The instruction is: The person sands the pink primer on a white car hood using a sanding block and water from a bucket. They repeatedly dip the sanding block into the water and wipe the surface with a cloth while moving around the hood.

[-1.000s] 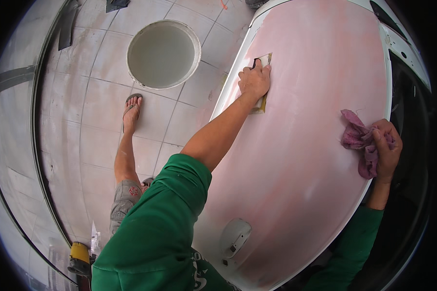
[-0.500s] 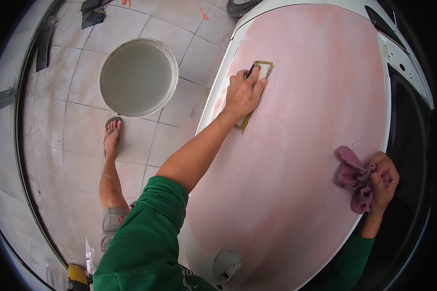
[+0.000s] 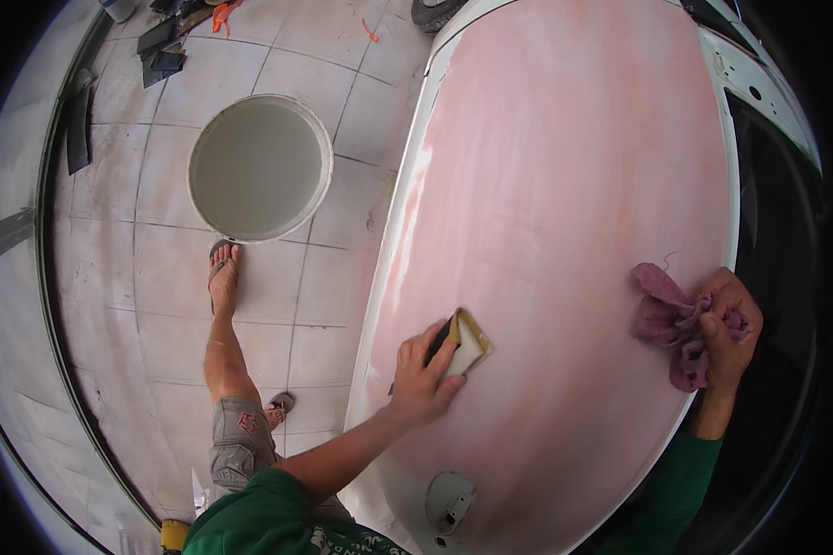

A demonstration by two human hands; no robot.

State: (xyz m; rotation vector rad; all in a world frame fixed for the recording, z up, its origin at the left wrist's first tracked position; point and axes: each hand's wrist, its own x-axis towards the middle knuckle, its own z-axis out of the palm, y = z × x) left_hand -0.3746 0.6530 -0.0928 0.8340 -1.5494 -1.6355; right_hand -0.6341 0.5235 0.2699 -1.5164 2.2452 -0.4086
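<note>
My left hand (image 3: 426, 375) is closed around a sanding block (image 3: 468, 350) wrapped in yellowish sandpaper, with a dark edge along one side. The block lies against a pinkish, streaked car door (image 3: 574, 185), left of the panel's middle and above the handle recess (image 3: 451, 502). At the door's right edge, next to the dark window opening, my right hand (image 3: 733, 324) grips a crumpled purple cloth (image 3: 662, 305). Part of the cloth hangs from my fingers onto the panel. My left palm hides the near end of the block.
A round bucket (image 3: 261, 171) of cloudy grey water stands on the tiled floor (image 3: 180, 277) to the left. Dark sheets (image 3: 162, 51) and an orange scrap (image 3: 222, 17) lie beyond it. My sandalled foot (image 3: 223, 276) is just below the bucket. Another pale panel (image 3: 9, 324) runs along the left.
My left hand has slid the sanding block down the door, from its upper left part to near the handle recess. My right hand stays at the right edge with the cloth. The view has shifted slightly.
</note>
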